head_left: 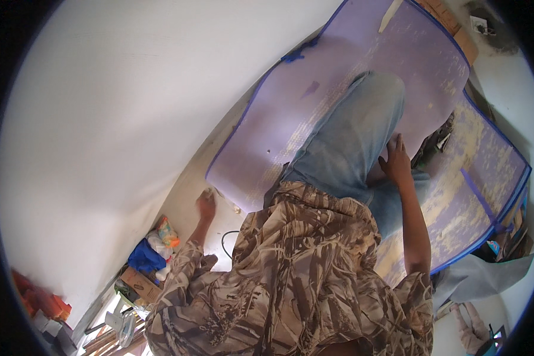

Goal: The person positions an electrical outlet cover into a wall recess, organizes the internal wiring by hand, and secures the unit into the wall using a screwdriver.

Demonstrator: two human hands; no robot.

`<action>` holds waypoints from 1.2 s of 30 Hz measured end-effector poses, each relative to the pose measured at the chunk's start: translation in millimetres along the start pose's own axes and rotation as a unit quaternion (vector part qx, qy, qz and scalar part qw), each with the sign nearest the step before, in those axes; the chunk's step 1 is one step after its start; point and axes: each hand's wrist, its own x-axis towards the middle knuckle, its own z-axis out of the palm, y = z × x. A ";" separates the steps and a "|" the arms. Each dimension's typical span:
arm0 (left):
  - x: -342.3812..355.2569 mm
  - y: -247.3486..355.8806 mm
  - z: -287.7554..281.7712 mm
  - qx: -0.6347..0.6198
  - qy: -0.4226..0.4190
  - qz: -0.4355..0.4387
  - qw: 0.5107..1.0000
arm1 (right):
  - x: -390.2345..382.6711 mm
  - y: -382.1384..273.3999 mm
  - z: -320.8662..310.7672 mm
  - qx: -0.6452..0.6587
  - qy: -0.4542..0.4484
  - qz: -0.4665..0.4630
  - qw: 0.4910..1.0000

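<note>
My left hand (206, 204) is closed beside the near-left corner of a purple sheet (231, 157) with a darker blue edge, its fingers on something small and pale that I cannot make out. My right hand (396, 157) has its fingers extended and apart, touching down beside my bent, jeans-clad knee (362, 113). A second purple sheet (474, 166), heavily mottled with pale yellow patches, lies to the right, with dark material (436, 145) in the gap between the sheets. A black cord (224, 240) loops on the floor below my left hand.
A white wall (101, 107) borders the left. Bags (148, 255), a cardboard box (139, 285) and red-orange items (47, 302) are piled at lower left. A grey sheet (480, 279) lies at lower right, and beyond it another person's legs (471, 326) show.
</note>
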 end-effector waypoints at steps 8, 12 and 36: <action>90.3 175.4 99.7 0.009 -0.034 0.182 0.983 | -36.4 11.9 2.8 0.268 0.115 -0.002 0.957; 100.4 127.4 112.2 0.088 -0.022 0.372 0.924 | -98.0 16.1 17.3 0.350 0.256 0.128 0.892; 180.8 512.1 73.5 -0.247 -0.399 0.172 0.866 | -115.6 219.5 74.7 0.837 0.159 0.280 0.443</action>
